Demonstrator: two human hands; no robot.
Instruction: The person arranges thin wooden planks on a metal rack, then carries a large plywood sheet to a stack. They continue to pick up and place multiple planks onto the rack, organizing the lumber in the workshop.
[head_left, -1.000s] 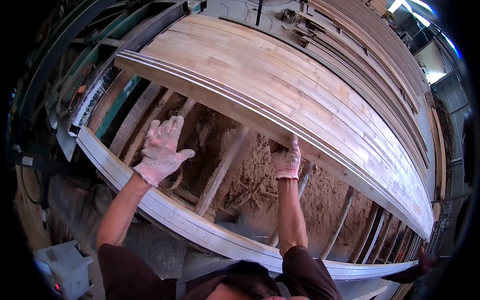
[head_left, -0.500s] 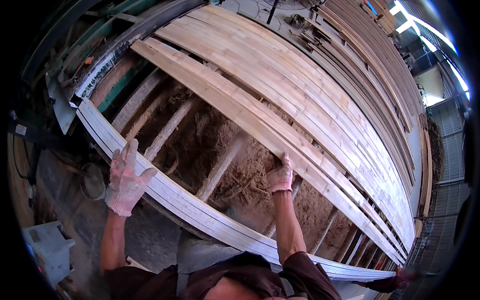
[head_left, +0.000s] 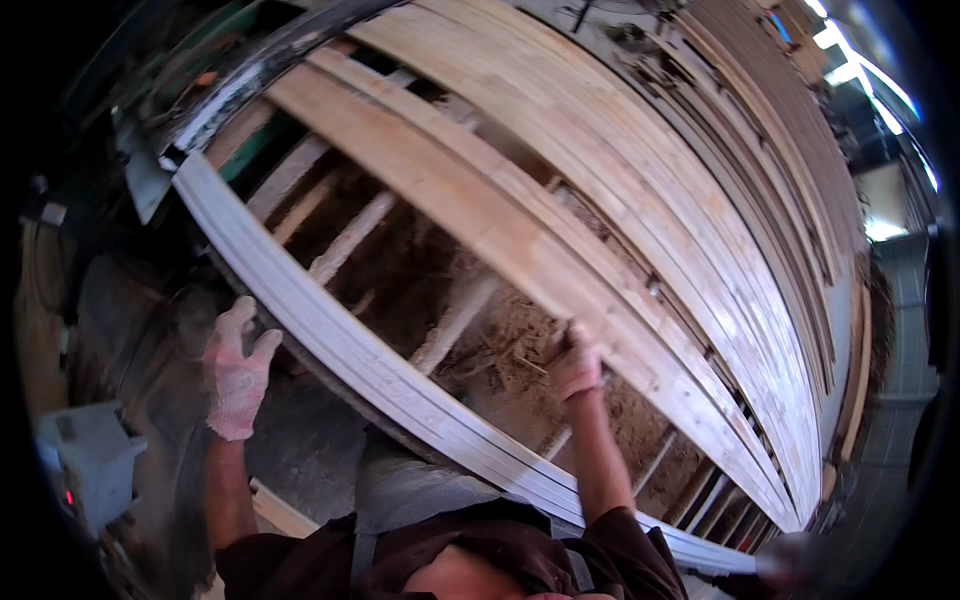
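Sawdust-strewn workshop frame, long plank (head_left: pixel 520 250) in right hand (head_left: pixel 577 365)

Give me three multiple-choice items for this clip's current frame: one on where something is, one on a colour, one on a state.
1. Where is the right hand?
A. on the near edge of a long wooden board
B. on the grey box
C. resting on the pale metal rail

2. What colour are the work gloves?
A. blue
B. whitish with a pink tinge
C. black

3. What is the state of the left hand?
A. clenched around a board
B. open with fingers spread, holding nothing
C. pressed flat on the sawdust

Answers:
1 A, the gloved right hand grips the board's lower edge above the sawdust.
2 B, both gloves look pale and pinkish.
3 B, its fingers are splayed beside the pale metal rail, with nothing in its grasp.
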